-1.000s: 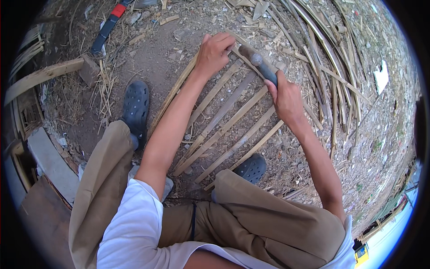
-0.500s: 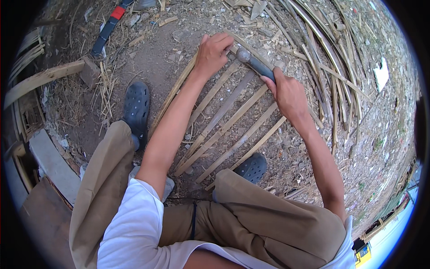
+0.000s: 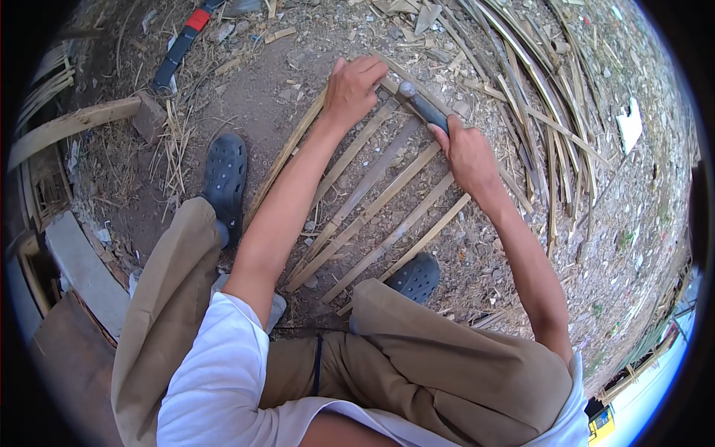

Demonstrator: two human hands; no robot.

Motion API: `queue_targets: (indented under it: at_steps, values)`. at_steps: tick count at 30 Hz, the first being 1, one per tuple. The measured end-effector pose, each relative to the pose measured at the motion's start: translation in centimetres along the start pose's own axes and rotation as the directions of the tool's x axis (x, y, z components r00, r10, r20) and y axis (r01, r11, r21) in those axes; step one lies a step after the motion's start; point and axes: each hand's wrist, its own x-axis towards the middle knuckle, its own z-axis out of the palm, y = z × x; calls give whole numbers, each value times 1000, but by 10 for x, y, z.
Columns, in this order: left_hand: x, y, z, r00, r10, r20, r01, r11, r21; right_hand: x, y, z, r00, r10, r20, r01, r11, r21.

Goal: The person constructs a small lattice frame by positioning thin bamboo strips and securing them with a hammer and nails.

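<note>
Several thin wooden slats [image 3: 366,216] lie side by side on the ground in front of me, fanning from a cross slat [image 3: 417,80] at their far ends. My left hand [image 3: 354,89] is closed at the far left corner of these slats; what its fingers pinch is hidden. In my right hand [image 3: 469,153] is a dark bar-shaped tool with a rounded metal end [image 3: 423,106]. That end points left, over the cross slat and close to the left fingers. The part of the tool inside my grip is hidden.
Long strips of split wood [image 3: 540,104] are heaped at the right. A black tool with a red band [image 3: 182,48] lies far left, near a plank [image 3: 74,130] resting on a brick [image 3: 151,118]. My clogs [image 3: 225,175] stand either side of the slats. Wood chips litter the dirt.
My right hand has shifted slightly left and nearer to me, with the tool in it. The left hand stays at the corner of the slats.
</note>
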Motion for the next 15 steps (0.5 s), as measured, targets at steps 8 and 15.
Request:
queue_targets:
  at_steps: [8, 15]
  values:
    - [-1, -1, 0, 999, -5, 49, 1, 998, 67, -1, 4, 7, 999, -7, -39, 9, 999, 49]
    - [-4, -4, -1, 1000, 15, 22, -16, 997, 72, -2, -11, 5, 999, 20, -33, -17, 997, 78]
